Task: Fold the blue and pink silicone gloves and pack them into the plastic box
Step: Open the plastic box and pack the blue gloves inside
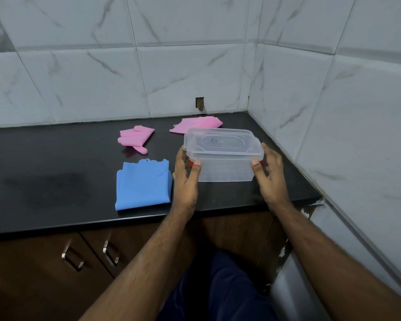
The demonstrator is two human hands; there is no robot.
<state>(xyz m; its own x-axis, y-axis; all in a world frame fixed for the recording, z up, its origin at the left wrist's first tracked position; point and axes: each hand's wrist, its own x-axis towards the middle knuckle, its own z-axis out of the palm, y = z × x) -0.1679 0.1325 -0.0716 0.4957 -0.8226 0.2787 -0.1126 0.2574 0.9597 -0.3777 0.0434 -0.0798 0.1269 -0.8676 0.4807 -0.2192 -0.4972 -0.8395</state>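
A clear plastic box (227, 169) with its lid (222, 142) on stands on the black counter (56, 181). My left hand (185, 177) grips its left end and my right hand (270, 174) grips its right end, thumbs at red clips. A blue silicone glove (144, 186) lies folded flat just left of my left hand. One pink glove (136, 137) lies folded further back. Another pink glove (197, 125) lies behind the box, partly hidden by the lid.
Marble-tiled walls close off the back and the right side of the counter, forming a corner. A small hole (200, 104) is in the back wall. Brown cabinet doors with metal handles (72, 258) sit below the counter's front edge.
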